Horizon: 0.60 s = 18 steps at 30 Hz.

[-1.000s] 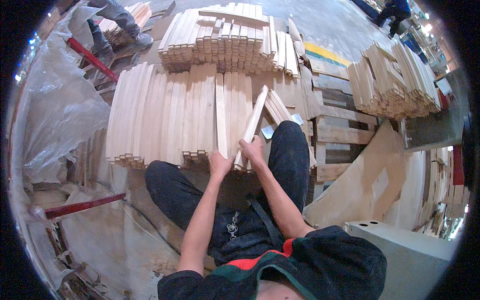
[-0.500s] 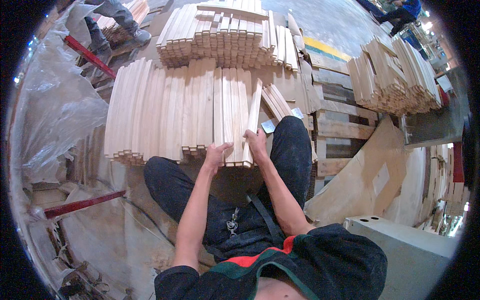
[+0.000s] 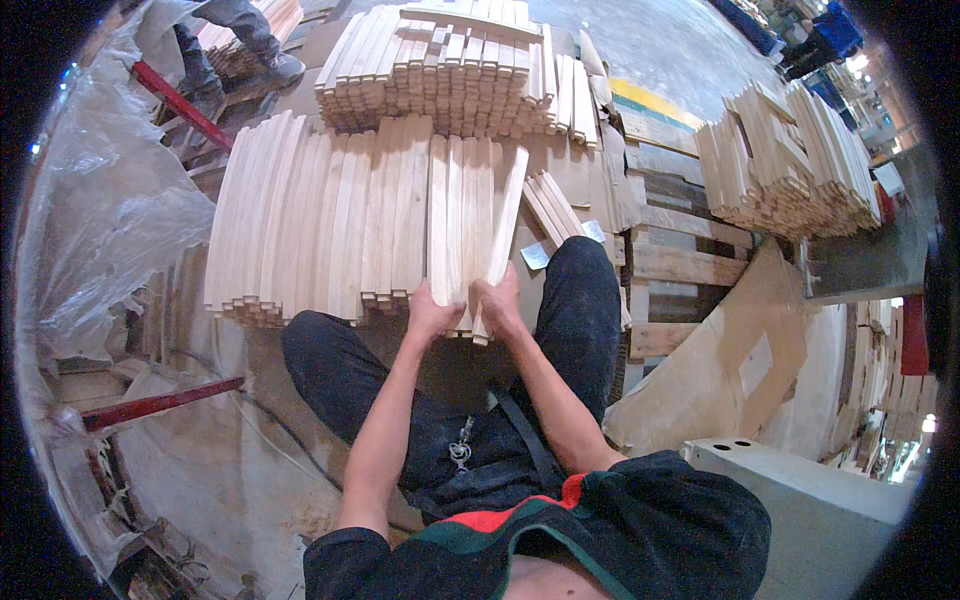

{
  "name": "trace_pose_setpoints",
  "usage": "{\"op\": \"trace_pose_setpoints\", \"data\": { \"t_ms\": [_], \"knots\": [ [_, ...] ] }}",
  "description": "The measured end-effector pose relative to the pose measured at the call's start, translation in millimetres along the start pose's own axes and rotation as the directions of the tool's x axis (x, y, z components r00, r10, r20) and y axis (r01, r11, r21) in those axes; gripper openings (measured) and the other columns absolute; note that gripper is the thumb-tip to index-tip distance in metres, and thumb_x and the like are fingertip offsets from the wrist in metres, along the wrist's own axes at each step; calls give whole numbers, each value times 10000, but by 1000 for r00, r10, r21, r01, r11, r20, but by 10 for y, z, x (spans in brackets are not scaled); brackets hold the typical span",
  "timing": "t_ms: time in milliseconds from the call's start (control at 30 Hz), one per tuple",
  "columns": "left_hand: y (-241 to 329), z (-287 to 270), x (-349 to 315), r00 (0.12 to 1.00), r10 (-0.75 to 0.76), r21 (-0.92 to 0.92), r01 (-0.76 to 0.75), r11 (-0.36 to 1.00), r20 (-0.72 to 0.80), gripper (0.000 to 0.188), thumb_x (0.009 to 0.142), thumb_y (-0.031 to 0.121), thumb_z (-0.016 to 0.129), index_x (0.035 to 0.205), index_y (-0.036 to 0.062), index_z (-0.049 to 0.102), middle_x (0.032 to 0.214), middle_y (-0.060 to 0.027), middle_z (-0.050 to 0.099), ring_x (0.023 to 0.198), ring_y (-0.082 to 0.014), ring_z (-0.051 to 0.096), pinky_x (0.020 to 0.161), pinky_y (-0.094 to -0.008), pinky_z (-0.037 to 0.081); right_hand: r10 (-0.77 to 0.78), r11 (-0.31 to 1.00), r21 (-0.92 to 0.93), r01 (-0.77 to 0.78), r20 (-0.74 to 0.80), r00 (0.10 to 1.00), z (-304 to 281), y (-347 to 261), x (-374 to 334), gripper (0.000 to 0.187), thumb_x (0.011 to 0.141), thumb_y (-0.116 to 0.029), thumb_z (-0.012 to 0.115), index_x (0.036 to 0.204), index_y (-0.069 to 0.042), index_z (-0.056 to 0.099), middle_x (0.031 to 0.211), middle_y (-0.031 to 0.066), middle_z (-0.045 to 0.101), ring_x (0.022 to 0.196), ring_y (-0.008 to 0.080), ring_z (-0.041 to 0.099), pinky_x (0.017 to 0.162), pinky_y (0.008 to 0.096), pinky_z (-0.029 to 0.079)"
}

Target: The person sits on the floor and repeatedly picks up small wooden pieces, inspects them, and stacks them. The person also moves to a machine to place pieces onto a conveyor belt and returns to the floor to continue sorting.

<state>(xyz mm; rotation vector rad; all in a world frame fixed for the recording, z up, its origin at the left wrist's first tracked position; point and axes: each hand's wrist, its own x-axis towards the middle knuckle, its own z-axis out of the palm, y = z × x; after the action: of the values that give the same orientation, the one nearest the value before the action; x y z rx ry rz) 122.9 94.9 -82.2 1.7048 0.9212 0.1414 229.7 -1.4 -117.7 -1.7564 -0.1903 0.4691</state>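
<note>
The right hand (image 3: 497, 303) is closed around a tilted slat (image 3: 509, 212) mid-frame; the left hand (image 3: 433, 312) curls against neighbouring slats (image 3: 460, 220), whether gripping I can't tell. Beyond spreads brown cardboard (image 3: 557, 157), then a pallet (image 3: 685, 264) at right, grey floor (image 3: 650, 45) up top.

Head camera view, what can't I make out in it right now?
All in the head view:
- Near ends of some flat, pale wooden strips: covered by the left hand.
- Part of the slanted, pale wooden strip: covered by the right hand.
- Upper body of the person in grey trousers: cut off by the top edge.
- Distant person in blue: hands too small, blurred.
</note>
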Motion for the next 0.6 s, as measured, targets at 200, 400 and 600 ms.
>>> {"op": "trace_pose_setpoints", "data": {
  "t_ms": [200,400,600],
  "knots": [
    [-156,97,36,986,101,176,-76,981,-134,441,757,145,700,1097,-30,480,931,-279,643,891,-437,633,785,-476,509,23,959,-283,-35,-45,999,82,-249,-174,510,694,-111,606,1177,-7,479,1019,234,647,964,365,643,864,434,498],
    [2,223,-46,988,100,423,-42,905,-114,400,830,215,630,1095,-36,465,897,-290,631,869,-480,613,761,-534,491,-43,931,-363,32,-22,999,90,-232,-214,581,712,-142,625,1227,12,405,929,329,625,888,484,619,810,518,496],
    [103,206,-85,964,197,530,-74,845,-179,366,860,229,602,1086,-36,489,872,-281,628,844,-484,613,771,-547,484,-39,940,-339,42,14,999,78,-312,-207,541,719,-159,635,1179,24,416,915,328,625,868,478,623,784,518,499]
  ]
}}
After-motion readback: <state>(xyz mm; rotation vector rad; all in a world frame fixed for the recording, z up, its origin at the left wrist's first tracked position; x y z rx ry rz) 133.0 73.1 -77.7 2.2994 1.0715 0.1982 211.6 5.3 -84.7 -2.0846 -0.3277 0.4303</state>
